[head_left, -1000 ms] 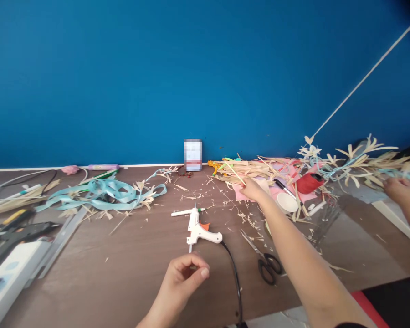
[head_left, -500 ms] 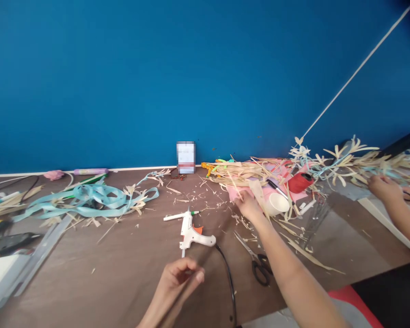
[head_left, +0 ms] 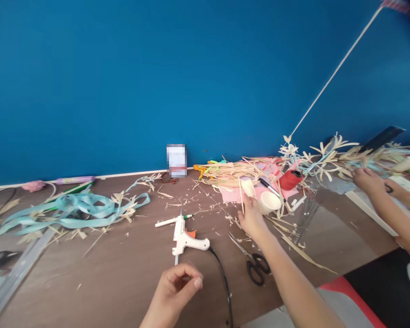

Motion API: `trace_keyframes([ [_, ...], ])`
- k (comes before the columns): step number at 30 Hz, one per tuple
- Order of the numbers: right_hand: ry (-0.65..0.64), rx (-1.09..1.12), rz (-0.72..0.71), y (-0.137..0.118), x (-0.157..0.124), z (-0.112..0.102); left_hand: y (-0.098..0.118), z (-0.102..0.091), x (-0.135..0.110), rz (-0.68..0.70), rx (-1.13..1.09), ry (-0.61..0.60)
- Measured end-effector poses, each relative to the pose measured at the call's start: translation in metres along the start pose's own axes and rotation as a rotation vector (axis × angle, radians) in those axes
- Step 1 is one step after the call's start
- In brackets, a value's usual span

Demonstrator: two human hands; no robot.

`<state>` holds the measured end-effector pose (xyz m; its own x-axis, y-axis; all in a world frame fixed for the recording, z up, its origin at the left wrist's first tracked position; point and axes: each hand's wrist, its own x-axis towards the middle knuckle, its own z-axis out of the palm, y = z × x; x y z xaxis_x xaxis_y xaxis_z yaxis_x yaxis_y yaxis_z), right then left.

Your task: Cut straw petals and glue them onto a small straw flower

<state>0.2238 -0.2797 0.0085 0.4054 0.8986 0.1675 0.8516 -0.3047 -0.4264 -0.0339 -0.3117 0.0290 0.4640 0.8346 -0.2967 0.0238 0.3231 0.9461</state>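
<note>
My right hand (head_left: 253, 222) is closed in a pinch on a thin pale straw strip (head_left: 241, 193) that stands up from its fingers. A wider cream strip (head_left: 248, 187) lies right by the fingertips; whether they touch it I cannot tell. My left hand (head_left: 179, 289) is curled low in the middle, thumb and forefinger together, and what they hold, if anything, is too small to see. Just beyond it lies a white glue gun (head_left: 186, 239) with an orange trigger. Black-handled scissors (head_left: 253, 263) rest open beside my right forearm.
Dried straw strips (head_left: 230, 172) lie over pink paper, near a cream cup (head_left: 269, 202), a marker (head_left: 268, 187) and red thread (head_left: 290, 180). Blue ribbon (head_left: 85, 207) is heaped left. Another person's hands (head_left: 371, 182) are at far right. A small card (head_left: 176, 160) leans on the wall.
The view has turned slightly right. My right hand has shifted a little, and the thin strip in it now stands more upright. My left hand keeps its curled pose.
</note>
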Motion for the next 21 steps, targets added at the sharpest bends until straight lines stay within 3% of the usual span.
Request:
trace_keyframes([
  [6,-0.088,0.077,-0.153,-0.026,-0.067,-0.019,-0.001,-0.006,-0.001,-0.012,0.054,0.057],
  [9,-0.127,0.125,-0.118,-0.013,-0.090,-0.026,-0.001,-0.010,0.001,-0.025,0.063,0.045],
  [12,0.002,0.018,0.047,0.018,-0.090,-0.035,-0.001,-0.010,0.002,-0.023,0.069,0.028],
  [15,0.053,-0.057,0.128,0.042,-0.082,-0.041,-0.001,-0.005,0.003,-0.006,0.070,-0.008],
  [21,0.023,-0.137,0.162,0.041,-0.068,-0.023,-0.001,0.011,0.005,0.025,0.059,-0.117],
])
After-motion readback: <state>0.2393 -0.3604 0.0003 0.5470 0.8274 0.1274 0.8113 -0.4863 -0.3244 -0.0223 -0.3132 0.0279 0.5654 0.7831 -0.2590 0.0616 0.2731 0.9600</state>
